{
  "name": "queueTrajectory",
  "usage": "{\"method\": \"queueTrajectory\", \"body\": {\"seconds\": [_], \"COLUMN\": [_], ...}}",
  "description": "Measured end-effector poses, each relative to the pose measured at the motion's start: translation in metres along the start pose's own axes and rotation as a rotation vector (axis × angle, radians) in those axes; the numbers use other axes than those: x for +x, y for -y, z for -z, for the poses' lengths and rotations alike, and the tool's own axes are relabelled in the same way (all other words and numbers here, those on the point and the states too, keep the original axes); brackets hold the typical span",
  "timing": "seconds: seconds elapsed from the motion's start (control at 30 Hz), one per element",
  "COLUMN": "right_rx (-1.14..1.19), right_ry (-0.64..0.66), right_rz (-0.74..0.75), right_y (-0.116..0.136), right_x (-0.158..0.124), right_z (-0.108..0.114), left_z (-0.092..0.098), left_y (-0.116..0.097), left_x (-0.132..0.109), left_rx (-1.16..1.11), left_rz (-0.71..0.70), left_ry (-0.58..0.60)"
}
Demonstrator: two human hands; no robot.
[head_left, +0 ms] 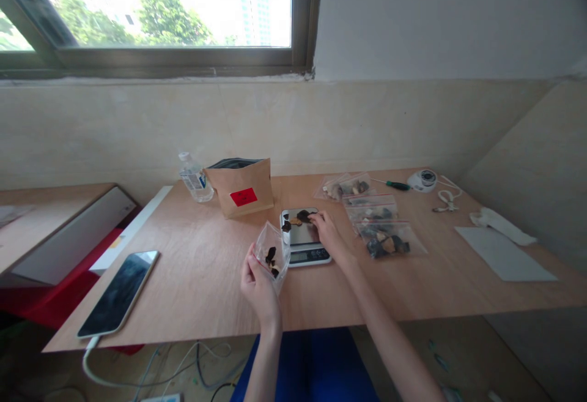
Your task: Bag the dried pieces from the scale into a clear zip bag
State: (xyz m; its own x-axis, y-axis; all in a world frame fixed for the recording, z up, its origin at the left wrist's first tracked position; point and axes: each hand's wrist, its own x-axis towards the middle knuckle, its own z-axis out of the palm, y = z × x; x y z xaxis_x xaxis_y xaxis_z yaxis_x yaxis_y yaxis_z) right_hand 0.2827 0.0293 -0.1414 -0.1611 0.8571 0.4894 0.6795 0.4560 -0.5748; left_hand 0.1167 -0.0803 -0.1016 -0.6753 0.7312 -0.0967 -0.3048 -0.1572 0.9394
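Observation:
My left hand (pixel 257 279) holds up a small clear zip bag (pixel 271 253) with a few dark and pale pieces in it. Just right of the bag stands a small digital kitchen scale (pixel 303 238) with a shiny platform. Several dark pieces (pixel 298 217) lie on the platform. My right hand (pixel 326 230) reaches over the scale, its fingertips pinched on one of the dark pieces at the platform's far edge.
A brown paper pouch with a red label (pixel 241 186) and a water bottle (pixel 195 178) stand behind the scale. Three filled zip bags (pixel 373 215) lie to the right, then a screwdriver (pixel 393 185), a white round device (pixel 424 180), and paper sheets (pixel 504 254). A phone (pixel 120 292) charges at left.

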Motion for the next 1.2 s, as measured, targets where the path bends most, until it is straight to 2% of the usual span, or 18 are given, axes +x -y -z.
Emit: {"method": "queueTrajectory", "body": {"seconds": [0.2, 0.33, 0.47, 0.53, 0.6, 0.7, 0.8, 0.9, 1.0, 1.2], "right_rx": [0.369, 0.499, 0.433, 0.414, 0.372, 0.233, 0.156, 0.173, 0.254, 0.478], "right_ry": [-0.079, 0.077, 0.225, 0.171, 0.008, -0.234, -0.169, -0.079, -0.086, -0.181], "right_rz": [-0.053, -0.020, 0.054, 0.065, 0.023, -0.114, -0.225, -0.292, -0.356, -0.444], "right_y": [0.074, 0.121, 0.134, 0.125, 0.105, 0.058, 0.010, -0.020, -0.028, -0.021], "right_x": [0.013, 0.013, 0.007, 0.005, 0.003, -0.006, -0.019, -0.030, -0.034, -0.031], "right_z": [0.034, 0.036, 0.029, 0.029, 0.030, 0.028, 0.016, 0.002, -0.005, -0.003], "left_z": [-0.005, -0.010, -0.012, -0.011, -0.009, -0.006, -0.005, -0.004, -0.003, -0.002], "left_y": [0.004, 0.007, 0.002, -0.002, -0.005, -0.005, -0.003, 0.000, 0.001, 0.001], "left_x": [0.001, 0.001, 0.000, 0.000, 0.001, 0.004, 0.005, 0.003, 0.002, 0.001], "left_rx": [0.058, 0.087, 0.051, 0.038, 0.027, 0.001, -0.016, -0.026, -0.037, -0.040], "left_rz": [-0.016, -0.038, -0.043, -0.040, -0.042, -0.035, -0.016, -0.008, 0.008, 0.010], "left_ry": [0.041, 0.043, 0.026, 0.011, -0.014, -0.044, -0.040, -0.043, -0.038, -0.018]}}
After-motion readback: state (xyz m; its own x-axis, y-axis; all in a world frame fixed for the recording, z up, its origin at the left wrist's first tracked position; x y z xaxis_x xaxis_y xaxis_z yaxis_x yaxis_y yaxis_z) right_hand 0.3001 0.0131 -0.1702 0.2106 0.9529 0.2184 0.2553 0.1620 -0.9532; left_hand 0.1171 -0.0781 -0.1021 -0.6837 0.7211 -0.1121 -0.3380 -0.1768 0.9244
